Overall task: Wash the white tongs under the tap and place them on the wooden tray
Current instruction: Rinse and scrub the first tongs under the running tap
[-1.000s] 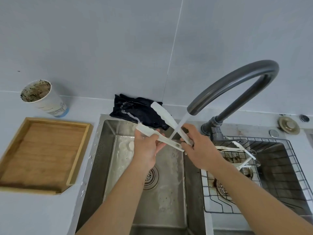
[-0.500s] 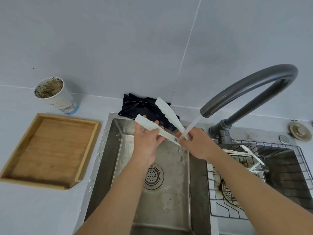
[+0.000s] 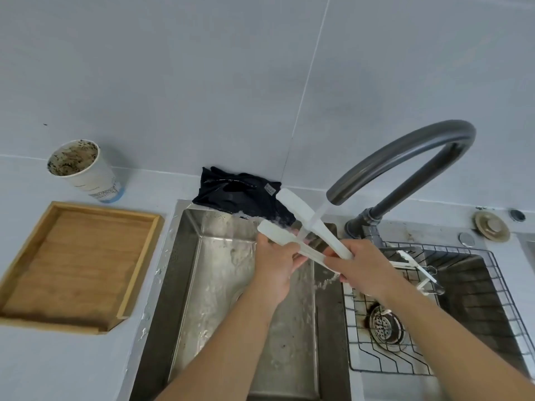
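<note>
I see the white tongs [image 3: 311, 227] above the left sink basin [image 3: 214, 270], with the 2 arms spread in a V and the stream from the dark grey tap [image 3: 405, 157] falling across them; my right hand [image 3: 357, 269] is wrapped around the joined end of the tongs, and my left hand [image 3: 275, 264] holds the lower arm, with the fingers curled around it; the wooden tray [image 3: 37, 247] lies on the counter [image 3: 58, 366] to the left of the sink, well apart from the tongs; a dirty paper cup [image 3: 84, 170] stands behind the tray; a black cloth [image 3: 237, 195] lies at the back edge of the basin; a wire rack [image 3: 492, 285] sits in the right basin.
</note>
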Tool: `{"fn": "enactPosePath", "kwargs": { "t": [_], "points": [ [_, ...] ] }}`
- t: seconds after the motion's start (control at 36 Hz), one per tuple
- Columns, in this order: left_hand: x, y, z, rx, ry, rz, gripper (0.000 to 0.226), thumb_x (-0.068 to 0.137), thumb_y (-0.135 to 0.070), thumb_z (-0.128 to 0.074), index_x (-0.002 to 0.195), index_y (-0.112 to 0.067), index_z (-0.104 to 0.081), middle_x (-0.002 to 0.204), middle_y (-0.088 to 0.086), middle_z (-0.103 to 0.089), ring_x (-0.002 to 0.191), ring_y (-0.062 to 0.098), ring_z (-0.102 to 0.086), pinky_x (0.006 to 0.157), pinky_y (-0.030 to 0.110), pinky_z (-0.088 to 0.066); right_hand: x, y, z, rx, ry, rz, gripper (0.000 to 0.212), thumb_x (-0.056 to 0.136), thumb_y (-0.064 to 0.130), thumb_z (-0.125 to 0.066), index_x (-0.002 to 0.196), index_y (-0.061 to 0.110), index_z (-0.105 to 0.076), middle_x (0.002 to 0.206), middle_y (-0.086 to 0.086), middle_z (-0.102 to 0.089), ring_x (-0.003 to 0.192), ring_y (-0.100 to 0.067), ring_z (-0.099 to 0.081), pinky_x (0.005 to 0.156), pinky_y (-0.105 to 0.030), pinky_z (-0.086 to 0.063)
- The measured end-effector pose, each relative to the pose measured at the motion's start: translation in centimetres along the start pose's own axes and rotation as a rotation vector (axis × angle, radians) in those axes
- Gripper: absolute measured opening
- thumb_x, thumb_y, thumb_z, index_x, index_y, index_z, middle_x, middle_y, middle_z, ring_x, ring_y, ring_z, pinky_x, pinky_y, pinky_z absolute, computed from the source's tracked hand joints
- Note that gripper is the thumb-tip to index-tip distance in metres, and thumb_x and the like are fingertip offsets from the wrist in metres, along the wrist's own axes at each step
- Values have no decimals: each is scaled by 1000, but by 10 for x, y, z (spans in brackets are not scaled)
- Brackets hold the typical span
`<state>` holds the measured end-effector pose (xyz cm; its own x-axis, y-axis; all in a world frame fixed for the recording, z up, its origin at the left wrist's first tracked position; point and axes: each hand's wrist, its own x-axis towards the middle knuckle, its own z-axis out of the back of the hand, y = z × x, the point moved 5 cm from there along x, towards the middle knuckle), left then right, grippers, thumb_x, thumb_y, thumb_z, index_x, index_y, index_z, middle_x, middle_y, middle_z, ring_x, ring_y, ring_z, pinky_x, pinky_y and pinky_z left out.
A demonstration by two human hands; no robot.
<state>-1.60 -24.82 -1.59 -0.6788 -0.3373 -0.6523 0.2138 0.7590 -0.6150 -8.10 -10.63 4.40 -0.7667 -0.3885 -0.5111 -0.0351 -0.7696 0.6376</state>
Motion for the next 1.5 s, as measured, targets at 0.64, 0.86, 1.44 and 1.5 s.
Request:
{"fn": "enactPosePath", "kwargs": {
  "t": [0.64,0.86,1.44,1.5],
  "points": [
    [13,3,6,721,-158,-166,26,94,-8,-56,117,-21,-53,101,8,-67,84,24,-71,72,47,-63,-47,-34,-46,294,-81,-207,10,89,3,-57,99,6,-58,67,-7,-51,53,-15,-45,45,-26,-37],
    [11,-1,-1,765,-138,-192,26,90,-3,-61,111,-18,-59,101,6,-67,90,24,-70,74,40,-63,-49,-34,-45,305,-72,-155,7,90,6,-58,96,10,-58,63,-3,-50,53,-16,-44,50,-30,-37],
    [14,-17,5,454,10,-118,32,90,4,-54,110,-18,-68,112,14,-71,89,27,-75,76,39,-63,-51,-35,-28,529,13,-171,32,97,29,-61,94,-3,-58,62,-8,-44,53,-18,-41,48,-28,-31],
    [15,-22,10,471,-19,-122,28,91,3,-52,98,-18,-70,109,18,-70,92,32,-74,75,42,-63,-51,-34,-25,518,32,-170,39,97,33,-60,99,-6,-58,63,-8,-44,51,-16,-41,48,-28,-30]
  ]
}}
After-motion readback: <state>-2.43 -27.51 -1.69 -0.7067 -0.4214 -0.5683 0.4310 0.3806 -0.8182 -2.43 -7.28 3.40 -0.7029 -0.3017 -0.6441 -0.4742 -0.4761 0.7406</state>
